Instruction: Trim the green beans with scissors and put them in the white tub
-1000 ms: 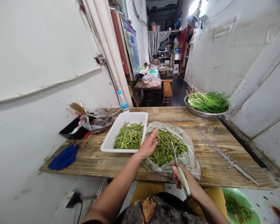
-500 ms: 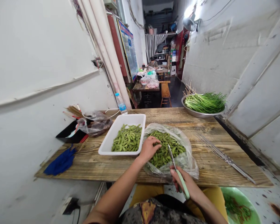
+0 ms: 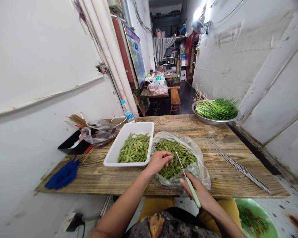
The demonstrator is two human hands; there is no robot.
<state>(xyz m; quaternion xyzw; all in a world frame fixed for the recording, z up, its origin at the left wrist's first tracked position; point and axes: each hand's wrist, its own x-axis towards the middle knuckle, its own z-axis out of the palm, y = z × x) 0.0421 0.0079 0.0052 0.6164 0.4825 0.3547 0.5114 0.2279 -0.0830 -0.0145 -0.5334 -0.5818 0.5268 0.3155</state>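
Over the heap of green edamame pods point(image 3: 177, 155) in a clear plastic bag point(image 3: 200, 165), my left hand point(image 3: 160, 161) has its fingers curled in a pinch. Whatever lies between those fingertips is too small to make out. My right hand point(image 3: 197, 186) grips a pair of scissors by pale green handles point(image 3: 192, 191), at the near side of the bag. The scissor blades point(image 3: 180, 162) look closed and point up and away over the pods. Left of the bag, a white plastic tray point(image 3: 109, 160) holds more edamame pods point(image 3: 134, 148).
Metal skewers point(image 3: 240, 170) lie on the right of the wooden table point(image 3: 164, 121). A steel basin point(image 3: 213, 121) of skewered green stalks stands at the far right. At left are a blue cloth point(image 3: 62, 175), a black box point(image 3: 72, 145) and a water bottle point(image 3: 127, 112). Another person point(image 3: 161, 68) sits far back.
My left fingers have drawn closer together and shifted slightly right over the pods. The scissors have closed, their handles coming together, and their tips have moved a little left.
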